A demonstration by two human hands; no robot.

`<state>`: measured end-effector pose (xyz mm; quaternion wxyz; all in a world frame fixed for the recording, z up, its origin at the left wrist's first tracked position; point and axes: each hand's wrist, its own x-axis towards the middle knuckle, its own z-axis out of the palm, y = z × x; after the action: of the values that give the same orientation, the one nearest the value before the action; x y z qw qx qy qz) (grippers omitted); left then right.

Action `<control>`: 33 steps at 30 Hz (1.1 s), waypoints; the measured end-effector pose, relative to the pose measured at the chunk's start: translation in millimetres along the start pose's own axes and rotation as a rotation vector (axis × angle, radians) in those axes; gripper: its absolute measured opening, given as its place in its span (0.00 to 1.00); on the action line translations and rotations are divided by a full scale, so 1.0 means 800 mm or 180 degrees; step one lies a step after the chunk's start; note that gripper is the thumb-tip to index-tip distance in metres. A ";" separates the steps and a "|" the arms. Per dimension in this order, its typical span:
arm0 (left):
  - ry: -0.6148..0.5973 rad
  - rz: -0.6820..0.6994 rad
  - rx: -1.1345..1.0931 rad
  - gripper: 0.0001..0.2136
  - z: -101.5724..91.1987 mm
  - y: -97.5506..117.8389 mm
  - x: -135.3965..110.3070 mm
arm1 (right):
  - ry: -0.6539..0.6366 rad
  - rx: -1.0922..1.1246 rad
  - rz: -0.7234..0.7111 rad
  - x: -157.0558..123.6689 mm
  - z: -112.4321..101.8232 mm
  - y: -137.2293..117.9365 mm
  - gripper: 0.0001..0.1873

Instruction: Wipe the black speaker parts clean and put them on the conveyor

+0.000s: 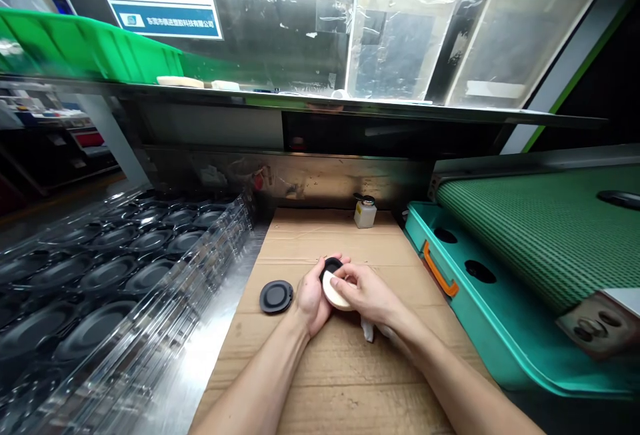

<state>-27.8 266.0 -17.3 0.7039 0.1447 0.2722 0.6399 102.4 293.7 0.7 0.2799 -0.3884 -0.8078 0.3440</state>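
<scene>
From where I stand, the two hands are together above the middle of the cardboard sheet [340, 382]. The left hand [311, 295] cups a black disc [329, 266], and the right hand [369, 292] pinches a pale pad [334, 295] against it. To do this well, I'd keep that left palm firm behind the disc, lay the pad flat and press evenly, fingertips off the face.

Counting up: one disc in hand, one pad, and one loose disc [276, 296] by the sheet's left edge. One small bottle [365, 215] stands near the far edge, toward the right corner. Past the right edge, the teal bin [453, 322] shows two dark round shapes; past the left, the clear trays [200, 255] hold many black discs, too blurred to count.
</scene>
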 end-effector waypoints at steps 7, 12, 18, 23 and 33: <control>-0.0160 -0.0050 -0.0064 0.13 -0.003 -0.002 0.003 | 0.0878 -0.0637 0.0074 -0.003 0.004 -0.001 0.13; -0.0108 0.0044 -0.0238 0.13 -0.006 -0.001 0.004 | 0.0908 -0.1408 0.0338 0.008 0.018 -0.010 0.13; -0.0044 -0.0021 -0.0164 0.12 -0.006 -0.001 0.005 | 0.0840 -0.1654 0.0281 0.013 0.013 -0.011 0.14; 0.0024 0.0051 -0.0203 0.12 -0.006 -0.002 0.006 | 0.0899 -0.1706 0.0333 0.014 0.017 -0.008 0.14; -0.0069 0.0016 -0.0208 0.14 -0.008 -0.002 0.006 | 0.0621 -0.1847 0.0673 0.009 0.032 -0.028 0.19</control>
<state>-30.0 269.9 -24.5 0.7096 0.1292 0.2432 0.6486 70.2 280.6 3.6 0.1964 -0.5649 -0.7966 0.0877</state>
